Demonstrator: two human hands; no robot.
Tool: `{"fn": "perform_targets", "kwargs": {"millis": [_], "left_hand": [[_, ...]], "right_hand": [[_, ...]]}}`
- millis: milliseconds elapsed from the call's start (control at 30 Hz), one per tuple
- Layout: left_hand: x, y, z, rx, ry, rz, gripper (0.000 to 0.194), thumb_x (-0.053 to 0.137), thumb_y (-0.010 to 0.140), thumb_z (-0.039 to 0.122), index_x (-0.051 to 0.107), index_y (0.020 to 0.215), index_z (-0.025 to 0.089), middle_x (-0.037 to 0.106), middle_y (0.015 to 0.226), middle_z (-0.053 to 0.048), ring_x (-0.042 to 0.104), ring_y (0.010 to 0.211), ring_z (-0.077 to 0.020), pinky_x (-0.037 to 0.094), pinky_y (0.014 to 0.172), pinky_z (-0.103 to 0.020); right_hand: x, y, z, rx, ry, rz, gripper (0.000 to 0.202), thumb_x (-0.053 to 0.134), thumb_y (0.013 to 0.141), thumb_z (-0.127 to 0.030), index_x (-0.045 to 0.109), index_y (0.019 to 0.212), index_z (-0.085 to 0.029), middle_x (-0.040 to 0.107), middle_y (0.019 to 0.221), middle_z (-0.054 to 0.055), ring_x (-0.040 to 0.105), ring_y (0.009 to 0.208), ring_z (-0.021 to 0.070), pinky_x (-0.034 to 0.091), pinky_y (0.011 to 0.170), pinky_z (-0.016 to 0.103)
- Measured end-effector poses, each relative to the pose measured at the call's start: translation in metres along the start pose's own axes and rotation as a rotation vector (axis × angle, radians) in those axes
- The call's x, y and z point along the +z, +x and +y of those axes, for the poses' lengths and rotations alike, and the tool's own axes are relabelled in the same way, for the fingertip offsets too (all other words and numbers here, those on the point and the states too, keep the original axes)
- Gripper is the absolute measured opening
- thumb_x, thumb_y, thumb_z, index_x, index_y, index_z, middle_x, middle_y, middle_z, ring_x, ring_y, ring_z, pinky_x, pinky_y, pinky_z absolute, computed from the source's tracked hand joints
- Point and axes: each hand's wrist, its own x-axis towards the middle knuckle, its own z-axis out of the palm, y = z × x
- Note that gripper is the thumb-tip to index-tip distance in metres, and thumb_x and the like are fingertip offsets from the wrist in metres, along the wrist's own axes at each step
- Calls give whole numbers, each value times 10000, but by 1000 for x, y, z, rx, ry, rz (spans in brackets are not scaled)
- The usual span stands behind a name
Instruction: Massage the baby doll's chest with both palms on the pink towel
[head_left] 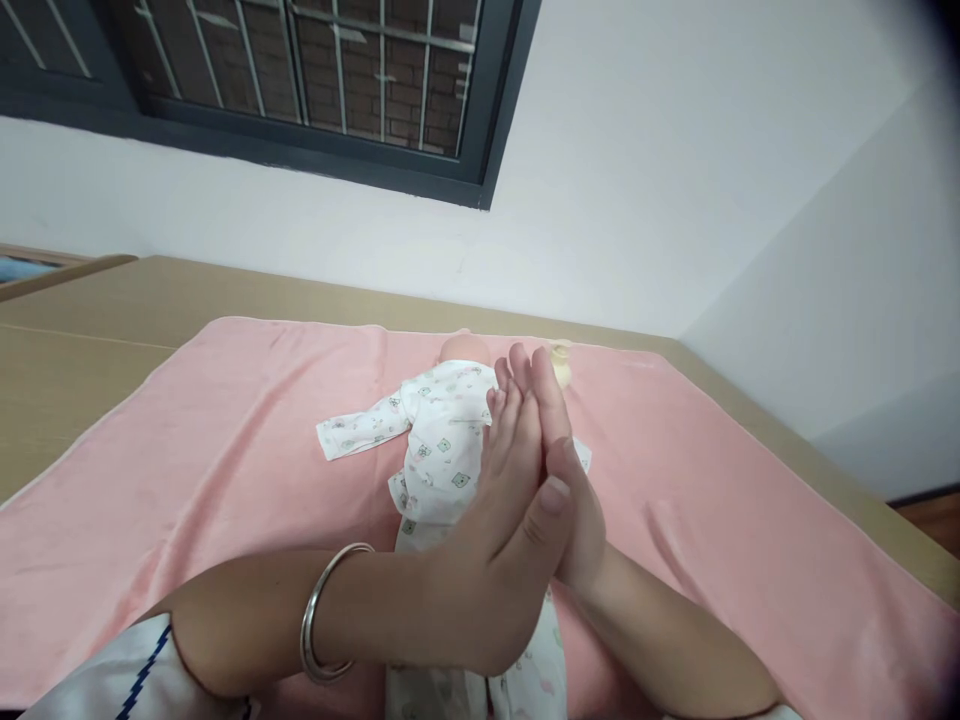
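My left hand and my right hand are pressed together palm to palm, with the fingers stretched out and pointing away from me. Neither holds a thing. Below them, on its back or front, which I cannot tell, lies what looks like a baby doll in a white top and trousers with a small print. One sleeve stretches to the left; my hands and forearms cover much of its right side and middle. Only the top of its smooth head shows. A silver bangle circles my left wrist.
A pink blanket with some creases spreads under the doll on a wooden surface. Partly behind my right fingertips stands a small pale yellow bottle-like object. White walls and a barred, dark-framed window rise behind.
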Motion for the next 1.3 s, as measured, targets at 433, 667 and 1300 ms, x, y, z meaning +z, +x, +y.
{"fn": "perform_targets", "kwargs": {"millis": [433, 667, 1300], "left_hand": [[-33, 46, -21, -53, 78, 348, 572, 169, 1024, 602, 219, 1564, 420, 57, 1690, 137, -118, 1549, -195, -28, 1279, -429], [-54, 73, -42, -58, 205, 481, 543, 166, 1034, 575, 268, 1540, 406, 102, 1686, 130, -48, 1561, -180, 57, 1285, -403], [-82, 115, -166, -191, 888, 350, 458, 317, 1024, 346, 570, 1329, 116, 547, 1457, -167, 398, 1443, -311, 207, 1234, -524]], "right_hand": [[20, -12, 1, -31, 57, -262, 662, 264, 1017, -648, 65, 1600, -404, 48, 1678, -129, -31, 1554, 187, 89, 1293, 453], [20, -8, 6, 107, 287, -150, 536, 421, 1021, -569, 397, 1522, -378, 320, 1624, -52, 256, 1518, 253, 241, 1263, 488], [-26, 57, 117, 33, -964, -116, 519, 442, 968, -248, 509, 1444, -50, 377, 1572, 196, 279, 1508, 292, 238, 1244, 509]]}}
